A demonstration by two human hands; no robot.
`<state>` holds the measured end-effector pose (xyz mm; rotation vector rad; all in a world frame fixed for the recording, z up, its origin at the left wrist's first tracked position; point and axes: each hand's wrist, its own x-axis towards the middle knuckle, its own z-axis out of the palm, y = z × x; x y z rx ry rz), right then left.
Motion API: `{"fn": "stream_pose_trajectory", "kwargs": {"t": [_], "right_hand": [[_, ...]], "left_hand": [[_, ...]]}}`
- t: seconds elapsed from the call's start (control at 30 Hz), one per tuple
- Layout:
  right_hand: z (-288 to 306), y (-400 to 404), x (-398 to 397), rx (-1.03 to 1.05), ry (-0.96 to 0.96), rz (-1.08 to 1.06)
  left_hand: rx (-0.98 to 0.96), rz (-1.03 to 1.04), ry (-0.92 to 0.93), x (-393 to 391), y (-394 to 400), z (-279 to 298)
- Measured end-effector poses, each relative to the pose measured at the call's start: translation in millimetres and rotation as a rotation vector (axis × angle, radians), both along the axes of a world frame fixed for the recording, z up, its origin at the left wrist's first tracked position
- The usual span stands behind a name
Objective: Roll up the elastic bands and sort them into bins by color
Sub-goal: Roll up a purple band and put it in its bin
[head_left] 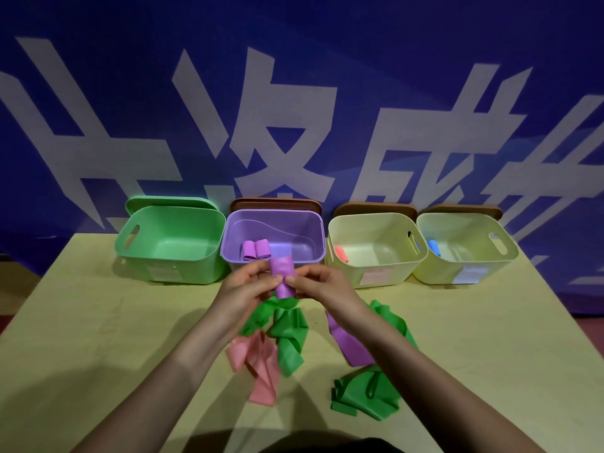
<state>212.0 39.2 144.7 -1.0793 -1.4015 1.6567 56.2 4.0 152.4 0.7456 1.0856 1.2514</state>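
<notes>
Both hands' grip | left hand, right hand | purple roll between

Single head-worn wide-angle view, looking forward and down from close above the near edge of the table. Both forearms enter from the near side. The row of bins lies at the far edge; a blue backdrop fills the upper field.

This looks like a staged demonstration or recording space, not a home. A big blue banner with large pale characters hangs behind a plain table.
</notes>
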Motion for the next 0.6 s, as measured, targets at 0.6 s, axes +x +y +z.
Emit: {"fn": "stream_pose_trajectory", "kwargs": {"t": [0.6], "right_hand": [[-52,151,-64,-0.199,-0.054,-0.067]], "left_hand": [[-0.186,-0.096,0.088,-67,155,-51]]}}
